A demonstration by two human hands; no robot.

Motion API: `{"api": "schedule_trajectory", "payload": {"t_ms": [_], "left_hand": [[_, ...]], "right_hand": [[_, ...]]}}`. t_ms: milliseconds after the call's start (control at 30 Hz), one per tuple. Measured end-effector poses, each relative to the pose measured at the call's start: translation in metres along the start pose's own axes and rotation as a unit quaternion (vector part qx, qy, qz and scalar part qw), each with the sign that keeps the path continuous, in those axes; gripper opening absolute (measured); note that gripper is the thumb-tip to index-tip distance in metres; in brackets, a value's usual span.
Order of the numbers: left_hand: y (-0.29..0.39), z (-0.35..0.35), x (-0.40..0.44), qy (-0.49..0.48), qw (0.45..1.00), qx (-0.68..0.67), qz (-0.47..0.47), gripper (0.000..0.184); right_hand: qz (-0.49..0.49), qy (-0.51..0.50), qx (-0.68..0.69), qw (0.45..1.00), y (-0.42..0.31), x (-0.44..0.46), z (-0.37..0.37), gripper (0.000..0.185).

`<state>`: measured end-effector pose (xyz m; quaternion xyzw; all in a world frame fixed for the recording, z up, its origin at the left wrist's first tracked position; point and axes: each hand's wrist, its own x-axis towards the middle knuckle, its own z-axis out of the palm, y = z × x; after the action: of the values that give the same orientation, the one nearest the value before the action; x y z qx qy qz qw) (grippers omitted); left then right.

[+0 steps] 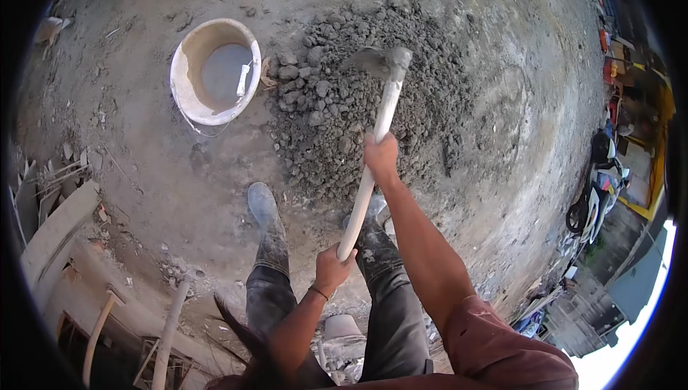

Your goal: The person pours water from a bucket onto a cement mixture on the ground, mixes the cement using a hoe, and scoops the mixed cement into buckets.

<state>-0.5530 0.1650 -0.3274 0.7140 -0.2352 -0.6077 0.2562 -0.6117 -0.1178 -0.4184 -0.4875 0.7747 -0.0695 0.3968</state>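
Note:
A hoe with a pale wooden handle stretches away from me, its mud-caked head over a heap of grey mortar mix. The blade is partly blurred, so I cannot tell whether it touches the heap. My right hand is closed around the middle of the handle. Nearer my body, my left hand grips the handle's butt end. Left of the heap, a whitish bucket stands upright, with grey liquid inside and its wire handle hanging over the rim.
My boots stand on dusty ground just short of the heap. Behind me sits another pale bucket. Wooden poles and planks lie at the lower left. A parked motorcycle is at the far right.

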Motion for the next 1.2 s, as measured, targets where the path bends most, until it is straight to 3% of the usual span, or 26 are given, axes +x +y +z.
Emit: {"api": "schedule_trajectory", "payload": {"t_ms": [67,200,300,367,467,533,567,633,700,867,933,1033,1067,1133,1200], "left_hand": [[-0.003,-0.005,-0.009,-0.019,0.997,0.032,0.068,0.028],[0.035,-0.010,-0.003,-0.075,0.985,-0.016,0.152,0.027],[0.076,-0.017,0.036,-0.132,0.968,0.040,0.208,0.027],[0.098,-0.020,0.052,-0.132,0.971,0.043,0.193,0.029],[0.074,-0.023,0.037,-0.121,0.980,0.078,0.135,0.032],[0.046,-0.027,0.007,-0.082,0.992,0.081,0.045,0.036],[0.027,-0.032,0.005,-0.079,0.992,0.085,0.049,0.036],[0.002,-0.044,0.015,-0.072,0.975,0.206,0.036,0.036],[0.008,-0.049,0.011,-0.075,0.978,0.186,0.050,0.035],[0.006,-0.071,0.006,-0.092,0.978,0.144,0.123,0.031],[0.003,-0.076,-0.013,-0.140,0.969,0.136,0.153,0.030],[-0.013,-0.065,-0.048,-0.130,0.980,0.128,0.084,0.030],[-0.018,-0.062,-0.051,-0.118,0.985,0.103,0.065,0.031],[-0.030,-0.056,-0.040,-0.095,0.985,0.130,0.053,0.031],[-0.033,-0.045,-0.032,-0.070,0.985,0.152,0.037,0.030]], "right_hand": [[0.065,-0.043,0.110,0.991,-0.025,-0.027,-0.035,0.029],[-0.050,0.083,0.152,0.984,-0.065,-0.059,-0.115,0.028],[-0.068,0.164,0.180,0.967,-0.103,-0.060,-0.175,0.025],[-0.059,0.192,0.190,0.961,-0.092,-0.034,-0.189,0.022],[-0.008,0.135,0.201,0.970,-0.059,-0.017,-0.143,0.019],[0.066,0.085,0.155,0.982,0.024,-0.002,-0.064,0.027],[0.095,0.045,0.123,0.987,0.073,0.010,-0.030,0.030],[0.116,0.062,0.154,0.979,0.064,-0.003,-0.024,0.026],[0.105,0.044,0.269,0.956,0.060,-0.009,-0.024,0.023],[0.027,0.129,0.277,0.952,-0.017,-0.082,-0.086,0.021],[0.006,0.169,0.262,0.950,-0.050,-0.120,-0.108,0.022],[0.039,0.141,0.214,0.966,-0.030,-0.130,-0.089,0.025],[0.101,0.119,0.150,0.976,-0.008,-0.115,-0.065,0.026],[0.053,0.114,-0.036,0.991,0.086,-0.057,0.013,0.031],[0.084,0.061,0.026,0.994,0.061,-0.044,0.005,0.031]]}}
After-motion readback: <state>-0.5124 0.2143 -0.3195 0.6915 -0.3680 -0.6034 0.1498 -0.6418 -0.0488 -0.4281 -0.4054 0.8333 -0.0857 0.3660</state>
